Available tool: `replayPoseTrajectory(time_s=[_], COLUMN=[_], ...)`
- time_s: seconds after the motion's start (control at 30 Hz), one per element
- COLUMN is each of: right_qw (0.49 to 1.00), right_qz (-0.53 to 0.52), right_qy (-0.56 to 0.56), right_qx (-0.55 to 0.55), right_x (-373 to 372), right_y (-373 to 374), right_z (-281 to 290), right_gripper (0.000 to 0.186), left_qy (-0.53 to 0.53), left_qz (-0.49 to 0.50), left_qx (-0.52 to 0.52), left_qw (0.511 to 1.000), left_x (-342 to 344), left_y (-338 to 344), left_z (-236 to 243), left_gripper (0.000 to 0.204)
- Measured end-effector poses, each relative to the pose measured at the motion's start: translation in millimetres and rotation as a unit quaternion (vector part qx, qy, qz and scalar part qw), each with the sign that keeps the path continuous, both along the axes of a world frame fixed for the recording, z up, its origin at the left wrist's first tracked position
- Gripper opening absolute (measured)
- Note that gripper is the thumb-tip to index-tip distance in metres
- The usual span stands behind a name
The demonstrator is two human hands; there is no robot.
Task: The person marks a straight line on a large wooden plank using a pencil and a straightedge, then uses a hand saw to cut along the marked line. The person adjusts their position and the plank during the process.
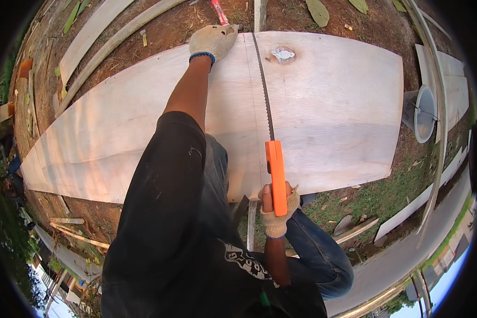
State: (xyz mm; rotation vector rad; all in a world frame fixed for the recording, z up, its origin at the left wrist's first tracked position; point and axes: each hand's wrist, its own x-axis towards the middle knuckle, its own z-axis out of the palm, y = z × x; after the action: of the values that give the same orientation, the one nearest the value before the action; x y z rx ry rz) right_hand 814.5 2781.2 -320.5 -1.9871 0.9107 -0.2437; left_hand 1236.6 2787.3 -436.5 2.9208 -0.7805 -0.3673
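Note:
My right hand, in a knit work glove with bare fingertips, is closed round the orange handle of a handsaw. Its toothed blade stretches away over a pale plywood sheet, the tip reaching the far edge. A thin dark line runs down the sheet just left of the blade. My left hand, gloved with a blue cuff, bears on the far edge left of the blade tip, fingers bent and partly hidden. Just beyond it lies a red-and-white handle-like object. A whitish patch marks the sheet right of the blade.
Wooden supports show beneath the sheet's near edge. A round grey metal pan-like object is at the right, beside a long curved pole. Long boards lie on the soil at far left. My jeans-clad knee is bent at the right.

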Motion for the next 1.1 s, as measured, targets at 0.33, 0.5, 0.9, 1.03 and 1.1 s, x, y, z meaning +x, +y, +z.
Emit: replayPoseTrajectory(time_s=[0.33,0.5,0.9,1.03,1.1], right_qw=[1.0,0.999,0.998,0.997,0.998], right_qz=[0.018,0.014,0.029,0.04,0.029], right_qy=[0.012,-0.017,0.008,0.032,0.028], right_qx=[-0.012,-0.04,-0.049,-0.051,-0.05], right_x=[28,41,42,46,46], right_y=[12,23,18,15,15], right_z=[32,42,41,40,38], right_gripper=[0.017,0.023,0.023,0.021,0.015], left_qy=[0.052,0.075,0.118,0.121,0.108], left_qz=[0.051,0.076,0.087,0.102,0.098], left_qx=[-0.002,0.007,-0.018,0.01,0.013], left_qw=[0.997,0.994,0.989,0.987,0.989], left_x=[0,0,2,4,6], left_y=[-9,-12,-10,-12,-13], left_z=[22,22,29,33,24], left_gripper=[0.049,0.049,0.054,0.054,0.054])
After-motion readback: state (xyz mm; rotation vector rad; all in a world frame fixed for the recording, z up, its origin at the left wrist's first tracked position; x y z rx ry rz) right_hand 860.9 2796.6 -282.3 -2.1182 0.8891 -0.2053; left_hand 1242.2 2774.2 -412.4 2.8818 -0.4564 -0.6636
